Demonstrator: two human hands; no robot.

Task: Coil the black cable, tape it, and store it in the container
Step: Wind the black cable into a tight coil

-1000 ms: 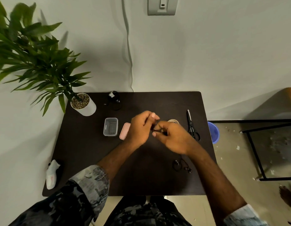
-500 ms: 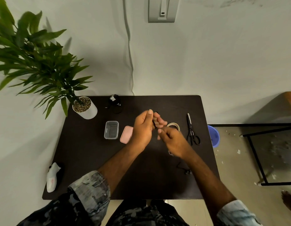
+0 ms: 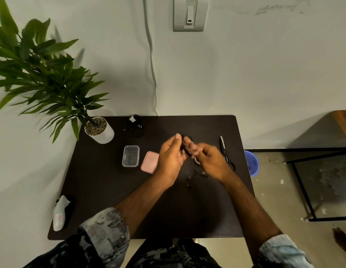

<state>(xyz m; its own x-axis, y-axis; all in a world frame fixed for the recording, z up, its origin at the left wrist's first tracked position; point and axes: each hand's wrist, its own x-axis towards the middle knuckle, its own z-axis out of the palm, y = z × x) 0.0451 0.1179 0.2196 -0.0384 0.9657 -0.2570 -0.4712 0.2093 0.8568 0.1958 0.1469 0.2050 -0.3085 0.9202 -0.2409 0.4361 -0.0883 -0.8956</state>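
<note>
Pale wall (image 3: 245,74) bears faint scrawled writing at top right, illegible. Dark table (image 3: 102,190) stands against it. Potted plant (image 3: 52,78) occupies the far left corner. Left hand (image 3: 171,157) and right hand (image 3: 210,161) meet above table centre, both pinched on the black cable (image 3: 184,147), whose loops are blurred; its tail (image 3: 193,177) trails nearer. Clear container (image 3: 130,156) sits left of a pink lid (image 3: 149,162). Scissors (image 3: 225,151) lie right. Tape roll (image 3: 197,160) is mostly hidden beneath the right hand.
</note>
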